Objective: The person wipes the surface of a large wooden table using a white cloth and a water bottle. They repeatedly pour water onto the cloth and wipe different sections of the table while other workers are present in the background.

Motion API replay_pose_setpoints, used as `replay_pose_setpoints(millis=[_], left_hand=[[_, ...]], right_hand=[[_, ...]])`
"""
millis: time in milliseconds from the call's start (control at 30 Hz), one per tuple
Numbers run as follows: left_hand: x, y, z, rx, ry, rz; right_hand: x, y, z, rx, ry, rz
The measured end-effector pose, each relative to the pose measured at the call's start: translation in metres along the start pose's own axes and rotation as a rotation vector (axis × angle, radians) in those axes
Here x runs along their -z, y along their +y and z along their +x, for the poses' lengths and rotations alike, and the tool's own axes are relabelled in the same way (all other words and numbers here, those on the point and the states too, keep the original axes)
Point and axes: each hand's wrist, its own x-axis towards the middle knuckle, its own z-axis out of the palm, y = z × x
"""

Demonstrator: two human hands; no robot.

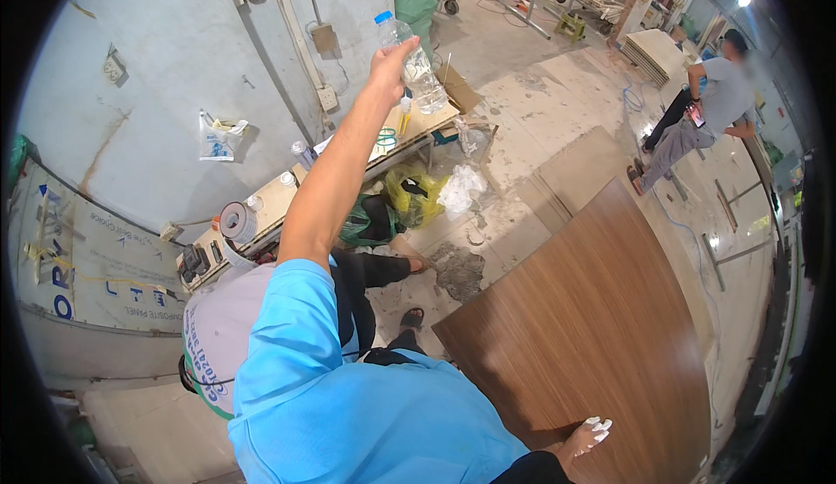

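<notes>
Clear plastic bottle (413, 62) is pinched in our left hand (389, 66), its long axis tilted, blue cap up-left. Our right hand (585, 436) rests on the brown panel (592, 327), grip spread.

Clear plastic bottle (413, 62), blue cap, tilted, held aloft.

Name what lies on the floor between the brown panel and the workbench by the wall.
Head view: a yellow bag, a crumpled white bag and a dark broken floor patch lie between the brown panel and the workbench.
</notes>
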Motion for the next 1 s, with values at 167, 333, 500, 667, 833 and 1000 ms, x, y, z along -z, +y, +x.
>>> replay_pose_setpoints(millis=[167, 333, 500, 667, 833, 1000], left_hand=[[-0.015, -0.016, -0.044, -0.246, 0.283, 0.385], [-0.051, -0.019, -0.123, -0.155, 0.156, 0.228], [-0.104, -0.039, -0.221, -0.244, 0.118, 0.221], [-0.111, -0.053, -0.342, -0.340, -0.033, 0.422], [-0.102, -0.062, -0.443, -0.267, -0.245, 0.324], [-0.094, -0.067, -0.498, -0.198, -0.401, 0.311]], right_hand=[[0.018, -0.108, -0.023, 0.264, 0.277, -0.046], [0.044, -0.230, -0.109, 1.000, 0.112, 0.522], [0.061, -0.255, -0.164, 1.572, -0.243, 0.595], [0.026, -0.172, -0.026, 1.117, -0.286, 0.814], [-0.026, -0.103, 0.144, 0.828, -0.069, 0.414], [-0.017, -0.157, 0.110, 0.929, 0.091, 0.157]])
